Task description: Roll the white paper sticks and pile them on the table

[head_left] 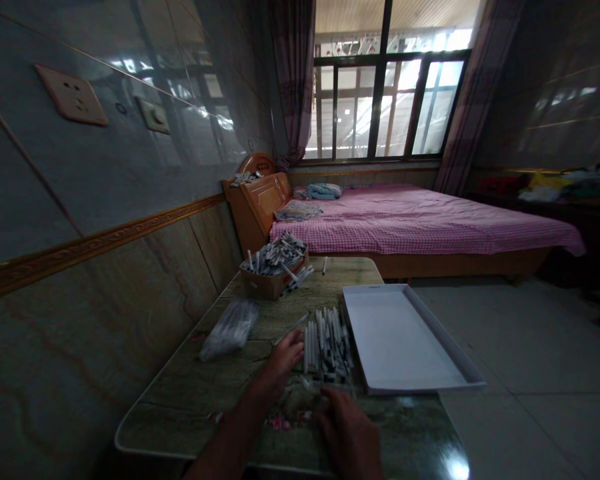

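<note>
Hands (349, 427) apart, grip unclear in dimness, beside pen-like sticks (326, 339); white tray (405, 340) at right, filled box (261, 287) beyond.

A green-patterned counter (175, 417) with rounded corners is carrying a pile of pens (327, 340) towards its right side. A white tray (400, 340) is sitting just right of them, jutting past the right edge. A clear bag (233, 327) is lying left; farther off, a carton (263, 285) is standing, and a lone pen (325, 265) is lying near the far edge.
</note>
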Action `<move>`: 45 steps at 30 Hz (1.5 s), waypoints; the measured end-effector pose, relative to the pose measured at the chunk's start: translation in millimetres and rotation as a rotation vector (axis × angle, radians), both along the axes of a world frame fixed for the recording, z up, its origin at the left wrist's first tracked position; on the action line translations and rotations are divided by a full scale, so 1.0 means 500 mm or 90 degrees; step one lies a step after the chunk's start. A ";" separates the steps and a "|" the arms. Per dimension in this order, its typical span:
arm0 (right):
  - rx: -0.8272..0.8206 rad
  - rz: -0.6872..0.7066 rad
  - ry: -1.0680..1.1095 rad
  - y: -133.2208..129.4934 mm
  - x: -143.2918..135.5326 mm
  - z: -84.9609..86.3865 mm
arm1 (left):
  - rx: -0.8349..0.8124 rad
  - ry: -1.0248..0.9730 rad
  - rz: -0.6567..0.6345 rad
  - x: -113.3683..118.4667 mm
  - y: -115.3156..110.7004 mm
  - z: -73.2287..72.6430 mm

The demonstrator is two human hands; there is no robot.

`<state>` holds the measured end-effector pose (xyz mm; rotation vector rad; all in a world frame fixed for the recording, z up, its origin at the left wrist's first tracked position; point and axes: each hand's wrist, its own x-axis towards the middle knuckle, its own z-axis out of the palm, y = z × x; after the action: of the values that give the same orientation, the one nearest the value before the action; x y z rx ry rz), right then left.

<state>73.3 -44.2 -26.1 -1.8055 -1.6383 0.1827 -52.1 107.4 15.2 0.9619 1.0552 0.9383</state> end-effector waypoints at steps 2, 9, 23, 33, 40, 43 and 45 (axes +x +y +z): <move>0.036 0.015 0.027 -0.005 0.007 -0.001 | 0.026 0.011 -0.002 -0.001 -0.006 0.002; 0.019 0.070 -0.012 -0.019 0.007 0.008 | 0.108 0.067 0.056 -0.028 -0.044 -0.010; 0.022 0.148 -0.065 -0.015 0.001 0.031 | 0.329 0.396 -0.048 -0.068 -0.142 -0.031; 0.097 0.186 -0.008 -0.011 0.019 0.000 | 0.393 0.427 -0.068 -0.058 -0.104 -0.025; 0.142 0.188 0.043 0.001 0.038 -0.039 | 0.387 0.672 0.015 -0.064 0.004 0.012; 0.133 0.189 0.042 0.007 0.042 -0.051 | 0.378 0.686 0.019 -0.063 0.044 0.018; 0.133 0.183 0.036 0.011 0.043 -0.060 | 0.372 0.691 0.020 -0.064 0.061 0.015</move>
<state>94.6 -38.8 -56.1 -1.3949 -1.8005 0.1814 -84.2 138.1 22.9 2.0684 1.7194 0.7336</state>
